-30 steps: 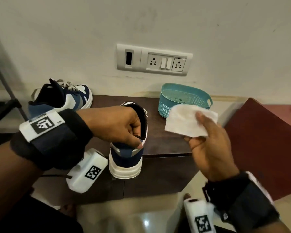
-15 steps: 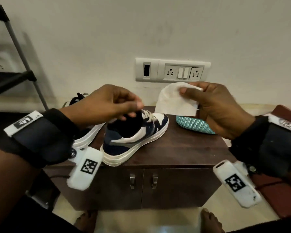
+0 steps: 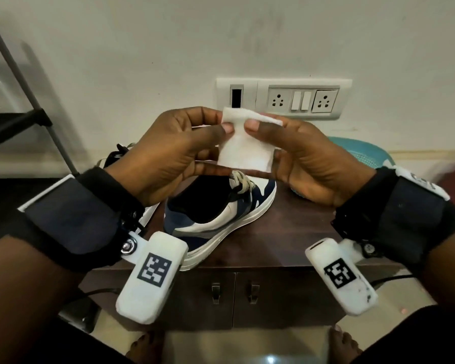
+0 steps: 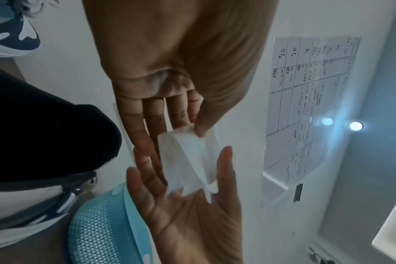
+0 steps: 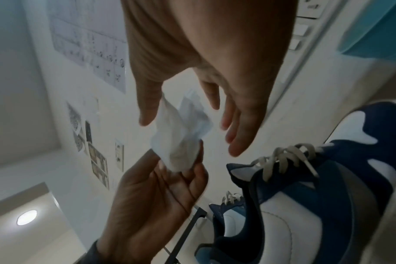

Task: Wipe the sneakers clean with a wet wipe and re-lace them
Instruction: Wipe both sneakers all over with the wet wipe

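Both hands hold a white wet wipe [image 3: 243, 145] up in front of the wall, above the cabinet. My left hand [image 3: 222, 124] pinches its upper left edge between thumb and fingers. My right hand [image 3: 258, 124] pinches the upper right edge the same way. In the wrist views the wipe [image 4: 188, 160] [image 5: 181, 139] hangs partly folded between the two hands. Below them a navy and white sneaker [image 3: 221, 214] with loose beige laces [image 3: 243, 182] stands on the cabinet, untouched. The second sneaker [image 3: 121, 153] sits behind my left wrist, mostly hidden.
The dark wooden cabinet [image 3: 294, 232] has two doors below. A teal basket [image 3: 360, 153] stands at its back right, behind my right hand. A socket panel [image 3: 284, 98] is on the wall. A black metal rack [image 3: 24, 111] stands at the left.
My left hand has let go of the sneaker, which now stands on the cabinet, and has risen to the wipe. The right hand brought the wipe to the middle; both now pinch it.
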### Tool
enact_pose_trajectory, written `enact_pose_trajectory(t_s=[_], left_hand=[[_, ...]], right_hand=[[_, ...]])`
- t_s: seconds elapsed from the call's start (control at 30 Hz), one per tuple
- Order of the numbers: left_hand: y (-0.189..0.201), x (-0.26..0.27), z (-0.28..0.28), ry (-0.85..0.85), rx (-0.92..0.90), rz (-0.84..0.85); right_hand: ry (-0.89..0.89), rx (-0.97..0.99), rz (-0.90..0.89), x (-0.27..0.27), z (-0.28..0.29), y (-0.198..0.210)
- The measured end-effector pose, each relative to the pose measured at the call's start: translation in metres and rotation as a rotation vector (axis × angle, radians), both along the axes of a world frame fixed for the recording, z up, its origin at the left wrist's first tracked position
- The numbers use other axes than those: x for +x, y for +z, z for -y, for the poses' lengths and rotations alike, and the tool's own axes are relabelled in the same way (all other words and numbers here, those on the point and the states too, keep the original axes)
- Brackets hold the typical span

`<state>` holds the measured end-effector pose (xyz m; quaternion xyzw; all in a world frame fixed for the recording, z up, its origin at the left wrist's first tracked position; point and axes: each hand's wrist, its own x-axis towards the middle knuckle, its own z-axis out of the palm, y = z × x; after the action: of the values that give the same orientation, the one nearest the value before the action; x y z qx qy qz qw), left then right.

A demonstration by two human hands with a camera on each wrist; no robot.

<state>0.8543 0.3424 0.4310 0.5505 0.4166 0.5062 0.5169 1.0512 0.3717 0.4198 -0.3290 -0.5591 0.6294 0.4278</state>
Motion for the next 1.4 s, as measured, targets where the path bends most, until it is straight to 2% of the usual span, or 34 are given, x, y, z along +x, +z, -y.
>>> enact_pose_trajectory(t_s=[0.03,0.1,0.2,0.27,0.33,0.43,0.53,0.6,0.7,0.8,0.9,1.0,1.07,1.13,1.23,1.4], left_hand=[[-0.002,0.0,-0.001,0.005,0.009,-0.033],[-0.005,0.0,-0.003,0.024,0.023,-0.082],[-0.008,-0.002,-0.002,0.069,0.026,-0.122],[-0.009,-0.006,0.0,0.098,0.028,-0.235],[-0.014,-0.014,0.003,0.062,0.037,-0.491],[-0.03,-0.02,0.014,-0.123,0.117,-0.99],[-0.051,-0.02,0.02,-0.172,0.316,-1.476],[-0.061,-0.024,0.018,-0.178,0.466,-1.626],[-0.06,-0.041,0.008,-0.226,0.507,-1.638],[-0.05,-0.061,0.0,-0.227,0.455,-1.734],[-0.044,-0.071,-0.002,-0.264,0.371,-1.753],[-0.04,-0.065,0.0,-0.222,0.222,-1.568],[-0.039,-0.056,0.001,-0.11,0.176,-1.395],[-0.043,-0.043,-0.001,0.027,0.181,-1.323],[-0.047,-0.019,-0.005,0.153,0.147,-1.25],[-0.05,-0.012,-0.023,0.175,0.118,-1.142]], right_hand=[[0.068,-0.036,0.007,0.002,0.001,0.001],[0.081,-0.07,0.003,0.004,0.0,0.001],[-0.067,-0.082,-0.025,0.005,-0.007,-0.003],[-0.197,-0.062,-0.033,0.013,-0.014,-0.006],[-0.35,0.037,0.046,0.026,-0.023,-0.01],[-0.558,0.232,0.236,0.046,-0.036,-0.021],[-0.6,0.275,0.335,0.058,-0.045,-0.034],[-0.58,0.238,0.366,0.062,-0.048,-0.041],[-0.575,0.21,0.371,0.064,-0.047,-0.044],[-0.576,0.192,0.339,0.065,-0.044,-0.043],[-0.54,0.098,0.269,0.065,-0.042,-0.043],[-0.452,-0.098,0.123,0.061,-0.039,-0.042],[-0.395,-0.213,0.031,0.059,-0.038,-0.04],[-0.342,-0.265,-0.02,0.056,-0.037,-0.039],[-0.333,-0.259,0.001,0.052,-0.038,-0.038],[-0.476,-0.124,0.194,0.05,-0.039,-0.04]])
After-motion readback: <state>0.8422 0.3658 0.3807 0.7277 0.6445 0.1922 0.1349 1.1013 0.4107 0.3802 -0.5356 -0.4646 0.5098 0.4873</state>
